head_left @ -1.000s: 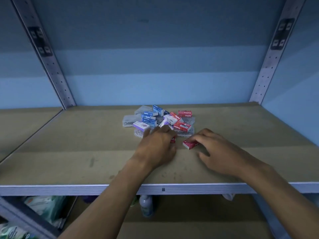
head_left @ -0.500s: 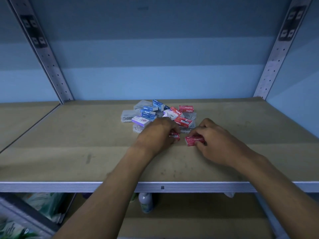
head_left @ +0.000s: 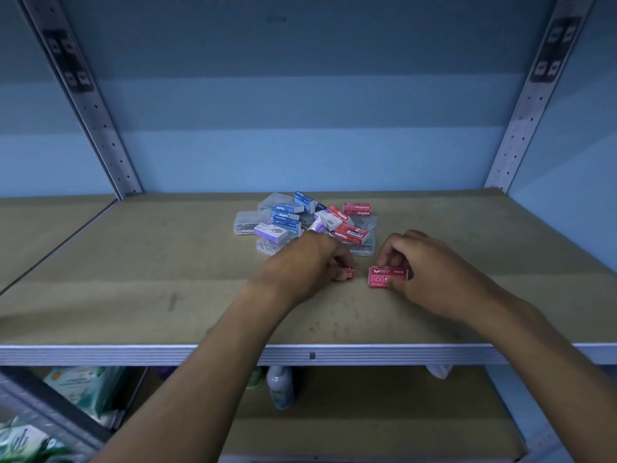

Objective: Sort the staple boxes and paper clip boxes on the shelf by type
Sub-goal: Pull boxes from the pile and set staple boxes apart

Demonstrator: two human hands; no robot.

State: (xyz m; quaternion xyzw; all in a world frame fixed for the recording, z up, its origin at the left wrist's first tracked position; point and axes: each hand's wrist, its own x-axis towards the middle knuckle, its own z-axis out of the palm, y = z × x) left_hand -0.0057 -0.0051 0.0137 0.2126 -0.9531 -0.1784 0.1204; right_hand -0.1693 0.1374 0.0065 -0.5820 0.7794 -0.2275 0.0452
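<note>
Holding two red staple boxes in front of the pile (head_left: pixel 305 222) on the shelf (head_left: pixel 133 295), our left hand (head_left: pixel 305 265) pinched one (head_left: pixel 348 273), mostly hidden, and our right hand (head_left: pixel 430 272) pinched the other (head_left: pixel 384 276). We could not count the heaped boxes.

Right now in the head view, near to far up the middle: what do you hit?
Shelf front edge → left hand and right hand, each holding a red staple box () → mixed pile of blue, red and purple staple boxes and clear paper clip boxes → blue back wall.
</note>
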